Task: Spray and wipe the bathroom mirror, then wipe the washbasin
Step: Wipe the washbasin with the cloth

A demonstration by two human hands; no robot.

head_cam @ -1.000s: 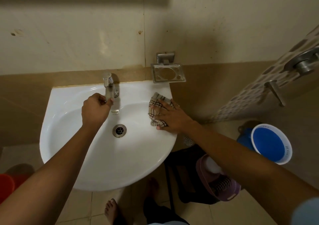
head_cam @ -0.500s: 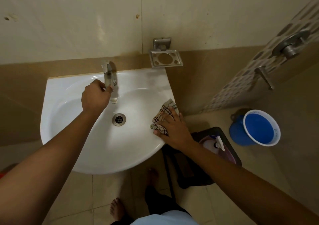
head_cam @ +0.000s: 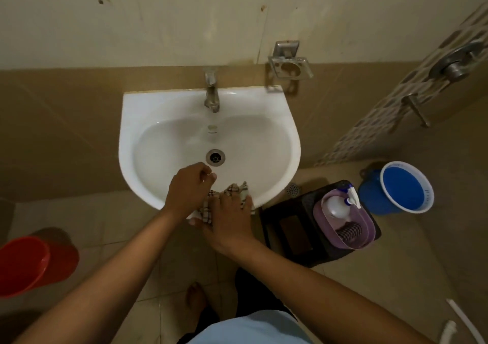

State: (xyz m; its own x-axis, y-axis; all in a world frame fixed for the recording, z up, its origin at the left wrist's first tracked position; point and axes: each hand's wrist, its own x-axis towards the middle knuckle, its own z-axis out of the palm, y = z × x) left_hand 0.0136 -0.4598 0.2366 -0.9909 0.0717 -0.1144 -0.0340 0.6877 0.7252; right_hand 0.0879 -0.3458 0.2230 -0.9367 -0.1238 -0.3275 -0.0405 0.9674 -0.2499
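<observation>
Checked cloth (head_cam: 237,189), lower centre, on washbasin (head_cam: 277,137) front rim: likely soft, light, limp; take at bunched middle. Right hand (head_cam: 229,219) fingers flat, pressing it. Left hand (head_cam: 187,193) fingers curled; grip unclear.

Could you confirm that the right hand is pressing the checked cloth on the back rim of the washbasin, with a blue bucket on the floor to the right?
Not quite: in the head view the right hand presses the checked cloth on the front rim of the washbasin, not the back. The blue bucket is on the floor to the right.
</observation>
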